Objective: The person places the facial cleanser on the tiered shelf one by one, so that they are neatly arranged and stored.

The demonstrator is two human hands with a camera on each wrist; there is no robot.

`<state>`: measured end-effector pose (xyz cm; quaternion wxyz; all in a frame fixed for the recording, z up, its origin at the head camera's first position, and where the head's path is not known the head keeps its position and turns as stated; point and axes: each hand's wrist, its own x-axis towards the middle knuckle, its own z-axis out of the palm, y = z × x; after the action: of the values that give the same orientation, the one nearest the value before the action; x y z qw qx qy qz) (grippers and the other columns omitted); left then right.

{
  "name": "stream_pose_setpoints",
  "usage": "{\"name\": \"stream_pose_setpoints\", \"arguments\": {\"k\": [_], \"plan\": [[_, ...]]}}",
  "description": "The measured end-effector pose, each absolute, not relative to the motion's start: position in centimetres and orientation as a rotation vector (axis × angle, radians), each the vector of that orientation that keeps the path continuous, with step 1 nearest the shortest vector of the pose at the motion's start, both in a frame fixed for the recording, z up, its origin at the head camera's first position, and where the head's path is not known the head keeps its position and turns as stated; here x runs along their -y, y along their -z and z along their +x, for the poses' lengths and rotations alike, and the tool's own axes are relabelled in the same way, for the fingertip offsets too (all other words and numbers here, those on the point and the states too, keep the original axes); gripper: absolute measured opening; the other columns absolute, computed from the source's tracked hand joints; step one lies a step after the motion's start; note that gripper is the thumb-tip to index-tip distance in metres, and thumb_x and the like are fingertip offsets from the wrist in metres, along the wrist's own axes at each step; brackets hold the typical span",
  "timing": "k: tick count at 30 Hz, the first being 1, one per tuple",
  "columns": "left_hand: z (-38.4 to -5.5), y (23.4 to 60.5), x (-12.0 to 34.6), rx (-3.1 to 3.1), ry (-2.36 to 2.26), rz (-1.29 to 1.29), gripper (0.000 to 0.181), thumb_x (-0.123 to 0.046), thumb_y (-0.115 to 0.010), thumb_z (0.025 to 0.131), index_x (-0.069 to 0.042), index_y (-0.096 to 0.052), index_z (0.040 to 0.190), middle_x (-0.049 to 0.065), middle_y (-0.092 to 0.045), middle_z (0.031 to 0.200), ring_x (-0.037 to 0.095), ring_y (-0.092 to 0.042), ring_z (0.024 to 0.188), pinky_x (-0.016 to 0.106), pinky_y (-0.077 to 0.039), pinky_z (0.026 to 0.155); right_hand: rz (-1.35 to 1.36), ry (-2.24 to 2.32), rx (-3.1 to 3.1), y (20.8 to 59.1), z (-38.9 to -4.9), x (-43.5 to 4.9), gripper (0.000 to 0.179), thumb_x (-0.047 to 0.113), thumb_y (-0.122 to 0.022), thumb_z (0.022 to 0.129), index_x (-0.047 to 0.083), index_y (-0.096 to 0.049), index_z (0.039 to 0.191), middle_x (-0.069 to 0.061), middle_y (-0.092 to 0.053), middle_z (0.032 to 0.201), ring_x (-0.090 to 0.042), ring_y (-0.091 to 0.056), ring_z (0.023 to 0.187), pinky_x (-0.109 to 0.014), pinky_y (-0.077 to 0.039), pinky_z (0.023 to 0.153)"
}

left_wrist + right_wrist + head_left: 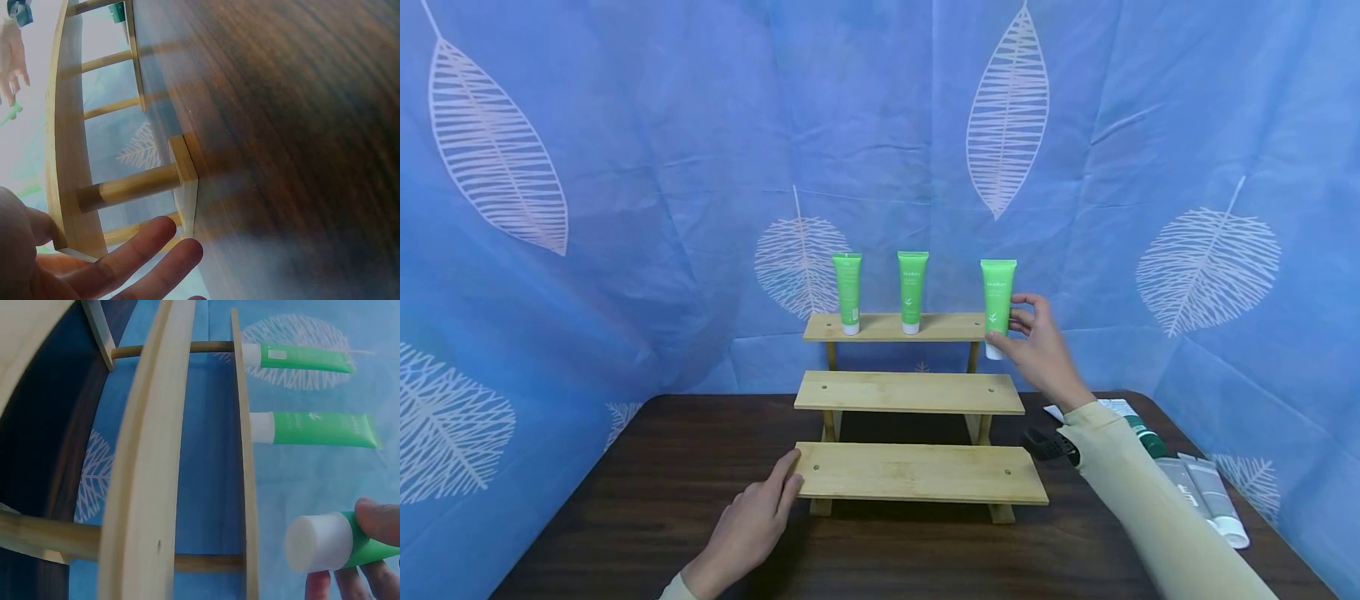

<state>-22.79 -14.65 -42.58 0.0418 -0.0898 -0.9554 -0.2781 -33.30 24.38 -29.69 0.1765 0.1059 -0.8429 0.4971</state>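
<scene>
A three-step wooden display stand (917, 472) stands on the dark table. My left hand (747, 521) pinches the left end of its lowest shelf; in the left wrist view, other fingers (145, 240) extend below the board. My right hand (1043, 350) holds a green squeeze tube (997, 293) upright, white cap down, at the right end of the top shelf. In the right wrist view, the cap (319, 542) appears apart from the shelf edge. Two matching green tubes stand cap-down on that shelf, one at left (847, 292), another near the middle (913, 287).
Several more tubes lie at the table's right side, including grey ones (1213, 496) and a white-and-green one (1142, 429), partly hidden by my right sleeve (1150, 500). A blue leaf-patterned cloth (880, 125) hangs behind the dark wooden table (625, 500).
</scene>
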Motion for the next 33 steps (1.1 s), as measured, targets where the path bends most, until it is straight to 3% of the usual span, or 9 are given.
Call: {"name": "stream_pose_setpoints", "arguments": {"k": [20,33], "plan": [[-22.7,42.6,14.6,2.924,0.833,-0.266,0.054,-0.046,-0.040,0.110,-0.015,-0.045,0.154,-0.004,-0.044,0.057,0.012,-0.042,0.049,0.033,-0.032,0.047,0.268,-1.540,2.315,29.4,-39.1,-21.1,0.068,0.002,-0.064,0.099,0.008,-0.021,0.151,-0.022,-0.050,0.148,-0.038,-0.048,0.139,-0.054,-0.046,0.104],[-22.9,42.9,14.5,2.927,0.808,-0.262,0.051,-0.041,-0.042,0.111,-0.012,-0.045,0.153,-0.003,-0.044,0.060,0.013,-0.040,0.049,0.032,-0.030,0.046,0.212,-1.524,2.321,29.9,-40.1,-20.5,0.067,0.001,-0.062,0.100,0.008,-0.021,0.151,-0.024,-0.049,0.148,-0.038,-0.048,0.138,-0.053,-0.053,0.095]]}}
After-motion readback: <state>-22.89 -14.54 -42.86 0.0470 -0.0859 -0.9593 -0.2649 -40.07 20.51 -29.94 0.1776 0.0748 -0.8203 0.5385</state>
